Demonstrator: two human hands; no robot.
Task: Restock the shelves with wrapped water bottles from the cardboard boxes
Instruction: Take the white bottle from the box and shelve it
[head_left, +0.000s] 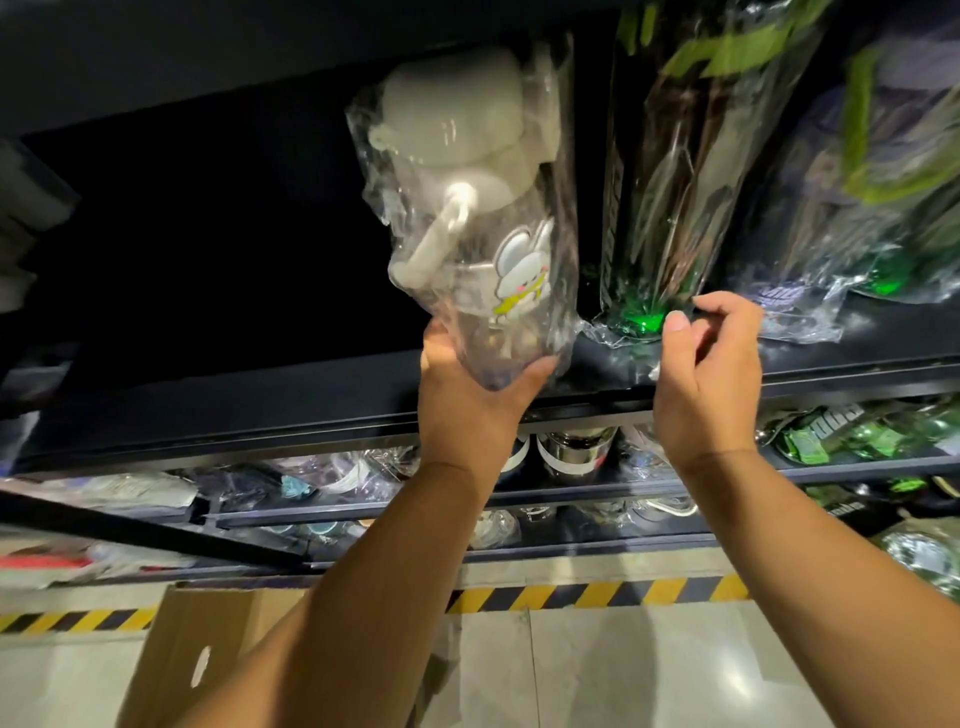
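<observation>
from the head camera: gripping the base of the wrapped clear bottle (467, 234) with the left hand (478, 400), fingers curled round it, white lid up, bunny sticker outward, tilted at the front edge of the upper shelf (311, 415) and not yet set down. hovering with the right hand (706, 374) at the foot of the wrapped green bottle (660, 208) just beside, fingers half curled; cannot tell whether pinching its wrap. best to steady that neighbour, slide the clear bottle's base fully onto the board, stand it upright beside the green one, then release slowly, as the film looks slippery. cardboard box (218, 639) below on the floor.
</observation>
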